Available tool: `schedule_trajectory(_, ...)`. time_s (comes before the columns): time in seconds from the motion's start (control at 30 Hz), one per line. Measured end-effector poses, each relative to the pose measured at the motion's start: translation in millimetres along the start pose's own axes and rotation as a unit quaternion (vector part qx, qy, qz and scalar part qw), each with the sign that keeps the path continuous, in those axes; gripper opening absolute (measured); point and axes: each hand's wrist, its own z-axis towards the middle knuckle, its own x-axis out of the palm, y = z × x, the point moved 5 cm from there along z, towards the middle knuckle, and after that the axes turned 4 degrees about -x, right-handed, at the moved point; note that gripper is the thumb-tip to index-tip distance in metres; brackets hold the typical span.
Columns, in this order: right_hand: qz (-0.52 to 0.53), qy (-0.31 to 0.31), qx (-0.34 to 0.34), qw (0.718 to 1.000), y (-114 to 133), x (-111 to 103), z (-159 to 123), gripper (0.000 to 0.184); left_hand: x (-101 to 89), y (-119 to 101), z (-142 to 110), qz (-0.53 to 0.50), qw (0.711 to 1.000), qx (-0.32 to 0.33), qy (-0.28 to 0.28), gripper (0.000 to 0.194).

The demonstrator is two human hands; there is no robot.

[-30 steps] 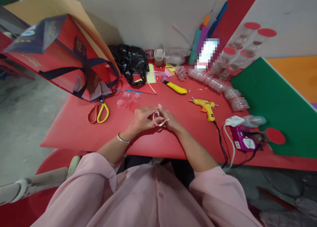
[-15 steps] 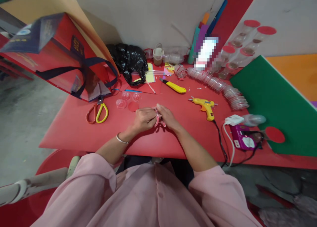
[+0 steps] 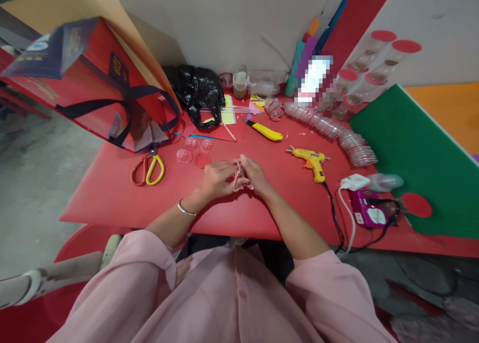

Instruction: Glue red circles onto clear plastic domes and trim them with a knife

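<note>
Between my two hands is a crumpled strip of pale pink, ribbon-like material [image 3: 238, 175], looped and twisted. My left hand [image 3: 219, 179] is closed on its left side, fingers curled. My right hand [image 3: 256, 176] grips its right side, with the thumb up along the far edge. The fingers hide part of the strip, so its exact kind is unclear. Just beyond my left hand lie a flat red disc [image 3: 202, 160] and several clear domed plastic lids [image 3: 184, 156]. Scissors [image 3: 147, 170] with one red and one yellow handle rest farther left on the red table [image 3: 123, 203].
A yellow glue gun [image 3: 313, 162] lies to the right, its cord running off the front edge. A yellow utility knife [image 3: 264, 131] is farther back. Stacked clear plastic cups [image 3: 331, 127], a purple power box [image 3: 370, 208], a black plastic bag [image 3: 198, 96] and a red gift bag [image 3: 112, 88] surround the work area.
The pink strip has changed shape between my fingers, from an open loop to a bunched form, then partly spread again. Both hands stay in nearly the same place.
</note>
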Motion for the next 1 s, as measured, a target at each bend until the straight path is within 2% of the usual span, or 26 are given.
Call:
schedule_trajectory(0.1,-0.054,-0.053,-0.042,0.996,3,-7,-1,0.057,2.2,2,1,-0.042,0.998,-0.048,0.018,0.037)
schedule_trajectory(0.2,-0.125,-0.084,-0.091,0.984,11,-10,-4,0.054,1.8,5,4,-0.082,0.988,-0.126,0.027,0.045)
schedule_trajectory(0.3,-0.16,-0.096,-0.116,0.976,18,-11,-7,0.051,1.2,8,7,-0.144,0.967,-0.203,0.05,0.047)
schedule_trajectory(0.43,-0.167,-0.101,-0.131,0.972,20,-11,-9,0.05,-1.1,7,11,-0.21,0.94,-0.248,0.1,0.05)
schedule_trajectory(0.53,-0.171,-0.112,-0.13,0.97,19,-13,-8,0.053,-2.9,7,14,-0.237,0.929,-0.253,0.126,0.05)
schedule_trajectory(0.63,-0.162,-0.119,-0.121,0.972,17,-14,-6,0.054,-3.6,7,15,-0.23,0.933,-0.244,0.129,0.047)
schedule_trajectory(0.77,-0.168,-0.128,-0.12,0.97,15,-16,-5,0.054,-5.0,9,15,-0.167,0.957,-0.218,0.092,0.039)
schedule_trajectory(1.0,-0.184,-0.125,-0.135,0.966,13,-17,-3,0.053,-4.8,11,12,-0.115,0.979,-0.164,0.035,0.023)
